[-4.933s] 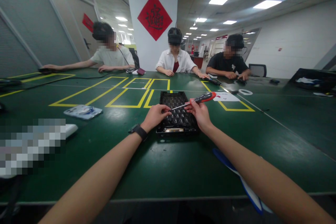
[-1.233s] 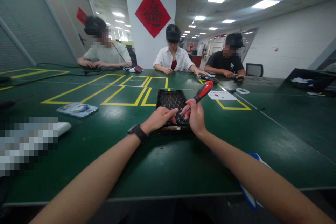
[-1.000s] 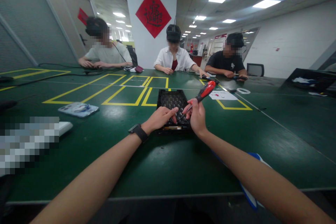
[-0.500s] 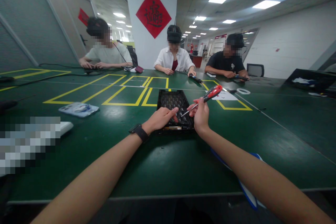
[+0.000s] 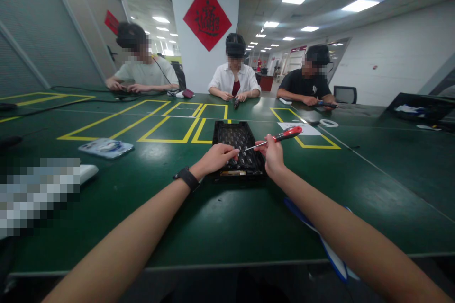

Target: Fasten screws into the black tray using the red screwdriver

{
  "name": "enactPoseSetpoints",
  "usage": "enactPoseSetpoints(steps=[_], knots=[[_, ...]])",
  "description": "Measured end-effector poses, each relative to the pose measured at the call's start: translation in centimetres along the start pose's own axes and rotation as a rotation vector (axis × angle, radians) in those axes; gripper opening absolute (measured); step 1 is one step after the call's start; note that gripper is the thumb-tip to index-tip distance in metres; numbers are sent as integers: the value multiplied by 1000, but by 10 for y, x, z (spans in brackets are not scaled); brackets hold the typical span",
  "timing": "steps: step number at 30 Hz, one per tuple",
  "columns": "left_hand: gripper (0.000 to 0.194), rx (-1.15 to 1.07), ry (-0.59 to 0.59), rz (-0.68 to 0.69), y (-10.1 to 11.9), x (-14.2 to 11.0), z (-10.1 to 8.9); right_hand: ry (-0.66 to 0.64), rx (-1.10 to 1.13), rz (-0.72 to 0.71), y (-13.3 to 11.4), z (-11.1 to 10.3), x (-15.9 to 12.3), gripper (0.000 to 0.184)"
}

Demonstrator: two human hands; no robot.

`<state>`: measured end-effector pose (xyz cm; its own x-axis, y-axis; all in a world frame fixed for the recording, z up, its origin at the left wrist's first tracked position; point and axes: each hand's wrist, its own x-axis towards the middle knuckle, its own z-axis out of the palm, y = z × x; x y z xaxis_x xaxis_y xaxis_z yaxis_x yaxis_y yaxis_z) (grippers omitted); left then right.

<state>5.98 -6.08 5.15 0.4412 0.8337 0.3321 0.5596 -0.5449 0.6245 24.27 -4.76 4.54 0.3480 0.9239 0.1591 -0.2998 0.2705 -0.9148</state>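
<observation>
A red-and-black screwdriver (image 5: 288,134) is in my right hand (image 5: 273,155), which is closed round it where handle and shaft meet. It lies nearly level, its thin metal shaft pointing left over a black plastic tray-like case (image 5: 232,132). My left hand (image 5: 217,158), with a dark watch on the wrist, reaches over the case's left side. Its thumb and fingertips are pinched together close to the screwdriver's tip; anything between them is too small to tell. Rows of shiny black bumps show inside the case, and a light-coloured strip (image 5: 232,173) at its near end.
A phone-like flat object (image 5: 105,147) lies at left, near a blurred-out white object (image 5: 39,194). At right are a paper sheet (image 5: 309,129), a tape roll (image 5: 329,123) and a blue-and-white item (image 5: 332,255) under my forearm. Yellow tape marks the green table (image 5: 213,236). Three people sit opposite.
My right hand has tipped the screwdriver from steep to nearly level and shifted slightly right. My left fingertips have come together. Opposite, the white-shirted person has drawn a dark object in front of them.
</observation>
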Motion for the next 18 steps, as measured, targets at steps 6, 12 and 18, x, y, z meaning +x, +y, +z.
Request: enactPoseSetpoints(steps=[6, 12, 18], knots=[[45, 7, 29, -25, -3, 0, 0, -133, -31, -110, 3, 4, -8, 34], [36, -53, -94, 66, 0, -2, -3, -229, -170, -357, -8, 8, -25, 30], [25, 13, -228, 172, 0, -3, -15, -236, -206, -383, -9, 7, -29, 27]])
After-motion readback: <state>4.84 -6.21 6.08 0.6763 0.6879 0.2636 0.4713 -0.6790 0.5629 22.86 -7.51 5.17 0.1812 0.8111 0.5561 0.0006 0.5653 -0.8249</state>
